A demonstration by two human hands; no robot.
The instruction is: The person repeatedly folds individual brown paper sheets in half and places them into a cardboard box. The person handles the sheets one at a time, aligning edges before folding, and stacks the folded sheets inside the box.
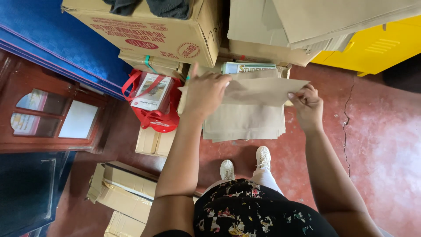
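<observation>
- I am holding a brown paper sheet (263, 90) above the stack of brown paper (245, 123), near the stack's far edge.
- My left hand (204, 94) is gripping the sheet's left end, and my right hand (307, 105) is pinching its right corner.
- A red bag (153, 116) is sitting just beside the stack's left edge, under a printed cardboard box (153, 35).

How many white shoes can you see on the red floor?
2. One white shoe sits left, the other white shoe right and slightly further forward, both on the red floor below the stack of brown paper sheets. None appear hidden.
</observation>
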